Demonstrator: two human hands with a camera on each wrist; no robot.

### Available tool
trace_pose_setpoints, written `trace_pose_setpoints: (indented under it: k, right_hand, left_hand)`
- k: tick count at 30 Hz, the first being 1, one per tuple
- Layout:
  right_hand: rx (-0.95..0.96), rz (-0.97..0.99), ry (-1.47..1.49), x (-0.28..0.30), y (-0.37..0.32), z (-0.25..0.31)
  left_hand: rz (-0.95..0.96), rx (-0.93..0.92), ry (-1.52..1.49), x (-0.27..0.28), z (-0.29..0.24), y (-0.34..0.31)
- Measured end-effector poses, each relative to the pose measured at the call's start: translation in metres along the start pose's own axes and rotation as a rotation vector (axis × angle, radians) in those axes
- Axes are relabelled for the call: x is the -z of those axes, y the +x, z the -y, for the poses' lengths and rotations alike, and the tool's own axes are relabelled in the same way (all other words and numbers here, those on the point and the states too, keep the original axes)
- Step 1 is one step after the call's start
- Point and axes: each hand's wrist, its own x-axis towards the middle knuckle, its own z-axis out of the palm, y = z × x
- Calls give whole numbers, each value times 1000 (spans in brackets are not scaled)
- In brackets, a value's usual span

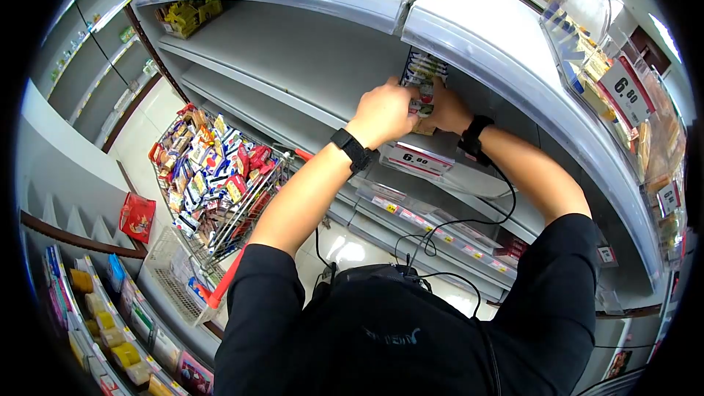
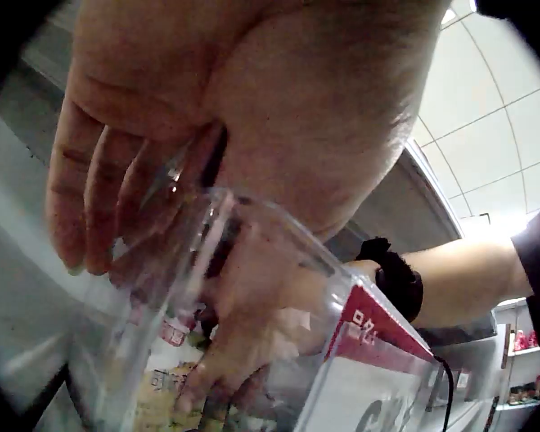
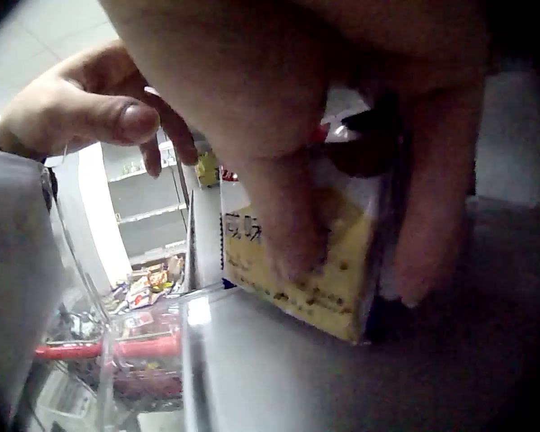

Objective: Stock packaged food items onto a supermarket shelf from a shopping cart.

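Observation:
In the head view, both hands are inside the shelf bay at a short row of packaged snacks (image 1: pixel 425 70). My right hand (image 1: pixel 449 106) grips a yellow-and-white snack packet (image 3: pixel 342 261), with fingers on either side of it, as the right wrist view shows. That packet stands upright at the shelf surface. Across from it, my left hand (image 1: pixel 385 110) has its fingers extended down along a clear plastic divider (image 2: pixel 270 216). Its thumb stands apart from the fingers in the right wrist view. A price sign (image 1: pixel 418 160) hangs on the shelf edge just below the hands.
A shopping cart (image 1: pixel 282 169) heaped with packets stands on the left, beside a grey basket (image 1: pixel 169 279). Yellow packs (image 1: pixel 189 16) sit at the shelf's far left end. A black cable (image 1: pixel 506 213) loops below the right wrist. A clear snack bin (image 1: pixel 587 66) stands at upper right.

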Motion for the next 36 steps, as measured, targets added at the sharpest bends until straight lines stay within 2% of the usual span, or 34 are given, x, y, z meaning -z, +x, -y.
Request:
trace_pose_setpoints:
  k: [2, 3, 5, 6, 8, 11, 15, 17, 18, 20, 21, 23, 24, 26, 29, 30, 32, 33, 34, 36]
  right_hand:
    - [174, -227, -72, -15, 10, -22]
    - [171, -229, -70, -14, 9, -25]
    - [158, -99, 289, -11, 8, -28]
    - [161, -102, 289, -9, 10, -29]
    - [80, 254, 654, -4, 18, -31]
    - [69, 245, 575, -16, 39, -50]
    - [-31, 186, 527, -1, 9, -27]
    - [-120, 149, 300, 18, -16, 0]
    - [-121, 150, 303, 16, -12, -5]
    - [-44, 403, 280, 14, 4, -15]
    - [-41, 403, 278, 15, -1, -9]
    - [-108, 257, 226, 16, -10, 6]
    - [-98, 257, 222, 13, -11, 6]
    - [-27, 0, 75, 4, -10, 2]
    - [-21, -3, 34, 12, -23, 9]
    - [-19, -3, 36, 19, -25, 9]
    - [110, 0, 120, 37, -31, 6]
    - [45, -12, 99, 52, -48, 22]
    - [39, -75, 162, 58, -62, 29]
    - [94, -232, 208, 55, -70, 21]
  left_hand:
    - [6, 4, 12, 1, -2, 1]
    - [-4, 8, 8, 1, -2, 1]
    - [-13, 10, 6, 1, -3, 0]
    - [-17, 17, 0, 1, -3, -1]
    - [-25, 23, -4, 1, -2, 0]
    - [-20, 2, -16, -1, -2, 1]
    - [-8, 28, -6, 3, -6, 1]
    - [1, 31, 1, 1, -4, 3]
    - [2, 35, 11, 0, -3, 3]
    - [18, 41, 14, 1, -5, 2]
    - [-7, 35, 9, -1, -4, 1]
    - [-42, 30, 14, -2, -1, 1]
    - [-31, 24, 8, -1, -2, 1]
    - [-29, 18, 11, 1, -2, 1]
    - [-8, 50, -41, 2, -3, 0]
    - [-41, 11, -42, 1, -1, -1]
    - [-62, -25, -47, 2, -2, -5]
    - [-51, -24, -62, 7, -4, -8]
    - [-39, -24, -79, 10, -5, -10]
    - [-142, -66, -110, 14, -9, -18]
